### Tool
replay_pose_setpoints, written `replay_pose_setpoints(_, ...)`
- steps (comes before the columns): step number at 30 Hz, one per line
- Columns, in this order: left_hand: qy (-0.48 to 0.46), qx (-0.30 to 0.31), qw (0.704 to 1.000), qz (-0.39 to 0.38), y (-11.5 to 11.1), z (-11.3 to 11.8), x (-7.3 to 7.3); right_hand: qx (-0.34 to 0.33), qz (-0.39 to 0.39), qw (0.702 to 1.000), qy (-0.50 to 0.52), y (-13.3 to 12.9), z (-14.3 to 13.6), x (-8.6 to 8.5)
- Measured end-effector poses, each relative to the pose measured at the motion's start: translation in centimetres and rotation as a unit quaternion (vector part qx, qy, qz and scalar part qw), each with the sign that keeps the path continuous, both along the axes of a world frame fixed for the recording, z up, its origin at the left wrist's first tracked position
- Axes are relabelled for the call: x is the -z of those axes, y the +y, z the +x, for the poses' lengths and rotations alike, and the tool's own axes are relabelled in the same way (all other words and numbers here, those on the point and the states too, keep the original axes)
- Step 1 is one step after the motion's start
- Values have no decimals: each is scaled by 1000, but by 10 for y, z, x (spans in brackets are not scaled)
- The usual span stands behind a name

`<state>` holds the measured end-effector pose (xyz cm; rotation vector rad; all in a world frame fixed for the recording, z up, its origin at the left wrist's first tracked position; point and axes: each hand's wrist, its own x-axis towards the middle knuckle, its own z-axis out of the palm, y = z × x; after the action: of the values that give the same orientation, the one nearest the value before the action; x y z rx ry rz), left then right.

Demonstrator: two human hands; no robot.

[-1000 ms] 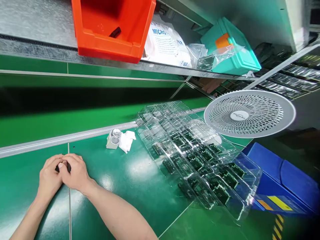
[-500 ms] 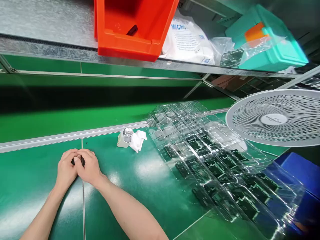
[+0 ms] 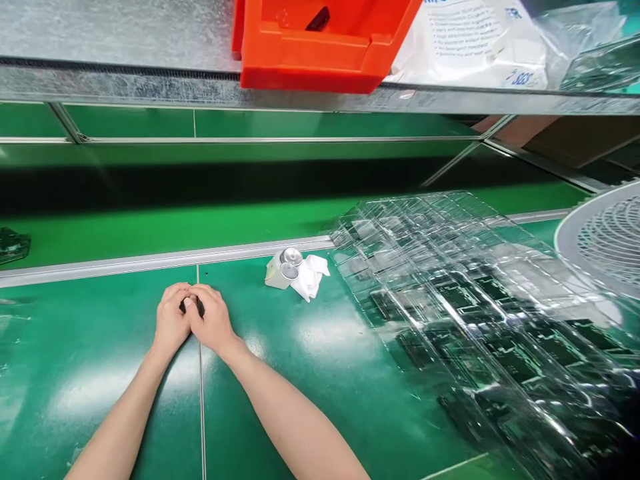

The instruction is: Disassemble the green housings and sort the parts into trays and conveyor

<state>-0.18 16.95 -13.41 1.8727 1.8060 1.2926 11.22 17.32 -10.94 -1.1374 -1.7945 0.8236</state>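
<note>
My left hand [image 3: 173, 318] and my right hand [image 3: 213, 319] meet over the green work surface [image 3: 280, 373], fingers curled and fingertips touching. Something small and dark [image 3: 201, 307] shows between them; most of it is covered, so I cannot tell its kind. Both forearms reach in from the bottom edge. To the right of my hands stands a small white holder [image 3: 276, 275] with two round silver-topped containers [image 3: 291, 256]. A crumpled white wipe [image 3: 311, 275] lies against it.
Clear plastic trays [image 3: 430, 267] with several dark green circuit boards [image 3: 515, 357] fill the right side. A white fan [image 3: 605, 233] stands beyond them. Overhead, a metal shelf [image 3: 125, 40] carries a red bin [image 3: 310, 60] and a white printed bag [image 3: 470, 47]. Another dark board [image 3: 13, 245] sits far left.
The view has turned to the left, so everything appears further right, and the board at far left has come into sight. My hands stay together in the same pose.
</note>
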Motion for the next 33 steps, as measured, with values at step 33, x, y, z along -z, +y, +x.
replay_pose_setpoints(33, -11, 8, 1000, 16, 0, 0, -1, 7, 21, 1000, -7, 1, -2, 5)
